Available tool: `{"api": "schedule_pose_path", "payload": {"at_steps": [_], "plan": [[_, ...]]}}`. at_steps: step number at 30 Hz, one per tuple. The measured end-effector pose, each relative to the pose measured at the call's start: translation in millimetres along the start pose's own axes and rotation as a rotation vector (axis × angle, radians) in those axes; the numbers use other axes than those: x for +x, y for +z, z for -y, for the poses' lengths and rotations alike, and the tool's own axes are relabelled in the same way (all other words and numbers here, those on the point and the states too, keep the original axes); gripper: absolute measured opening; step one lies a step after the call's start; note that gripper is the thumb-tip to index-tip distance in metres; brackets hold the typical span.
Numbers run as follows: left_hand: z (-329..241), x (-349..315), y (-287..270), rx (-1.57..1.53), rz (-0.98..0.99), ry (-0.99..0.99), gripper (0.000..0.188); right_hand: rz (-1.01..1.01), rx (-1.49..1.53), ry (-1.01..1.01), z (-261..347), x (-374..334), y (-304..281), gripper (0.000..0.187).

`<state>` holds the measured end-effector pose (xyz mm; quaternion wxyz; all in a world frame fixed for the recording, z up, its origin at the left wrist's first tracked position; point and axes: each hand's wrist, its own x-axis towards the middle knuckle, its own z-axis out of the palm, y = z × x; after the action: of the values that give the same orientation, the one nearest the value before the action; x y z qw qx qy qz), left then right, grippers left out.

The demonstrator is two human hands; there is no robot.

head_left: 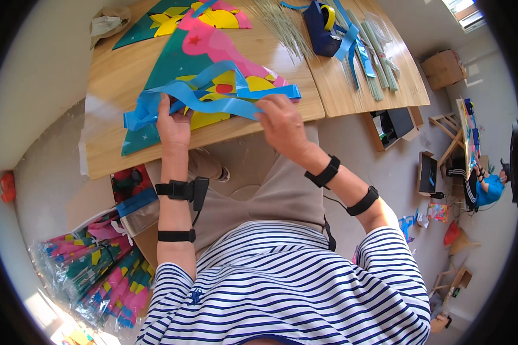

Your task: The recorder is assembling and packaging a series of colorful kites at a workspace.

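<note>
A long blue ribbon lies in loose folds over a green, pink and yellow kite at the table's front edge. My left hand is closed on the folded ribbon at the kite's near left, thumb upward and its other fingers partly hidden. Farther right, my right hand pinches the same ribbon between thumb and fingers, just over the table edge. Between the two hands the strip runs slack and wavy. Beneath it show the kite's yellow patches and a red spot.
On the wooden table a blue tape dispenser stands near bundled thin rods and loose rods. Wrapped kites fill the floor at lower left. An open box sits beyond the table; another person works far right.
</note>
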<state>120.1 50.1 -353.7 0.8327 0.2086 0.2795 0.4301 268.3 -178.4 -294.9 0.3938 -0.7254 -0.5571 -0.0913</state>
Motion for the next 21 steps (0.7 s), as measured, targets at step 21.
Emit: {"api": "schedule_pose_path", "payload": {"at_steps": [21], "plan": [[-18.6,2.6,-36.6,-0.087,-0.064,-0.034,0.015,0.386,-0.442,0.128,-96.8,-57.4,9.1,0.086]]}}
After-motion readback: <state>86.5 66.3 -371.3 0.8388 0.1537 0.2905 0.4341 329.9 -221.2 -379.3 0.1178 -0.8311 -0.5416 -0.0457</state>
